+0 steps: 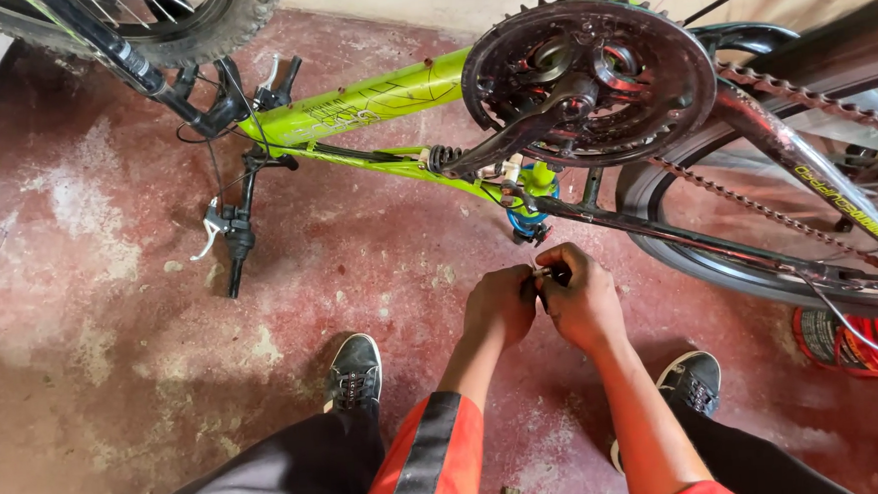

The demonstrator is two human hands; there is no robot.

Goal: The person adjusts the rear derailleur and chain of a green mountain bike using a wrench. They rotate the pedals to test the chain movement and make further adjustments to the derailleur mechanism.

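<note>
Hands, left hand (499,307) and right hand (580,300), both pinching one small metal part (542,271) under greasy toothed chainring (590,79).

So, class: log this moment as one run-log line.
left hand: pinching small metal part | right hand: gripping same part | bike: green bicycle upside down | floor: red concrete floor

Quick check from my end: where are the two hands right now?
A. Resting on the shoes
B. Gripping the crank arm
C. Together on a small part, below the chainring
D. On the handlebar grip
C: the left hand and right hand meet around a small metal part, just under the chainring and clear of the crank arm, the handlebar and both shoes.
</note>
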